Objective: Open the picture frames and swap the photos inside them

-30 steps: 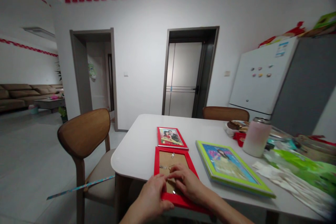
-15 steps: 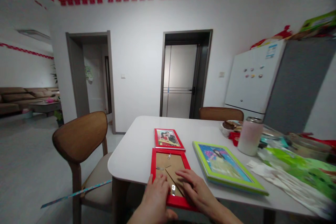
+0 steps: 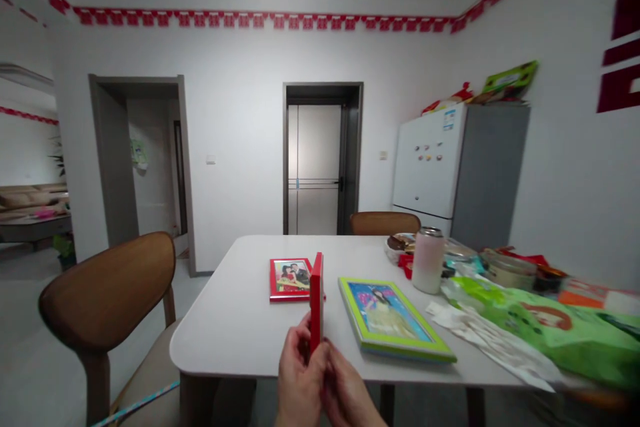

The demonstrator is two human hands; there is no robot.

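Note:
Upright and edge-on to me, a red picture frame (image 3: pixel 317 300) is raised above the table's near edge. My left hand (image 3: pixel 300 367) grips its lower part from the left side, fingers wrapped round it. On the other side my right hand (image 3: pixel 345 380) closes on the same frame near its bottom corner; some of its fingers are hidden. Behind it, a second red picture frame (image 3: pixel 273 280) with a photo of two people lies flat. To the right rests a green picture frame (image 3: pixel 367 340), photo side up.
On the white table (image 3: pixel 225 320), a pink and white tumbler (image 3: pixel 429 260) stands at right. Near it are a crumpled white cloth (image 3: pixel 490 343), a green packet (image 3: pixel 555 323) and a plastic container (image 3: pixel 507 270). Wooden chairs stand at left (image 3: pixel 110 293) and behind (image 3: pixel 385 221).
The red frame lay back-side up on the table under both hands. Now it is lifted and turned on edge, held between them. My view has shifted to the right and up.

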